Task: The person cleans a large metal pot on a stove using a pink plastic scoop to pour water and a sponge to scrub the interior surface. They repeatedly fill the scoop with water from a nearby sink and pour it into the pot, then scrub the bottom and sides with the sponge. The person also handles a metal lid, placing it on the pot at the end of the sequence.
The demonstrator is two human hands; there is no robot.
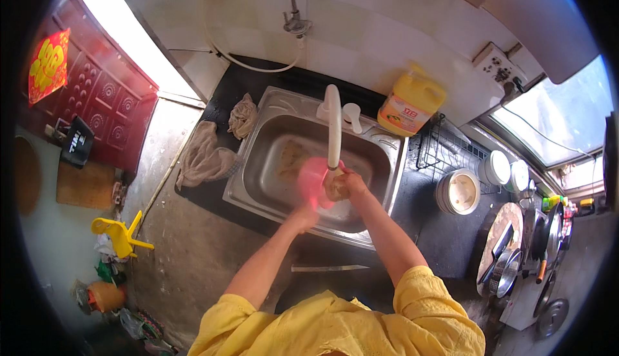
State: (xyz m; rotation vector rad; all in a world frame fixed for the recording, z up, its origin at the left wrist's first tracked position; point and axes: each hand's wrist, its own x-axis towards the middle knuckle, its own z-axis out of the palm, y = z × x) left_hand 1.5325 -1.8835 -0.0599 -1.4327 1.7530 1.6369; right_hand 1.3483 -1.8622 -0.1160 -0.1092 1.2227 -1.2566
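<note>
My left hand (304,218) grips the near edge or handle of a pink plastic vessel (312,177), which is motion-blurred. It is tilted over the stainless steel sink (256,172), below the white faucet spout (334,128). My right hand (352,183) is closed on a pale brownish item (337,189) at the vessel's right side, just under the spout. Blur and the fingers hide what that item is. Murky water or residue (292,157) shows on the sink bottom, left of the vessel.
Crumpled cloths (205,157) lie left of the sink. A yellow detergent jug (411,102) stands behind its right corner. On the right are stacked bowls (457,192), a black wire rack (437,148) and a round cutting board (503,225) with a cleaver (501,242).
</note>
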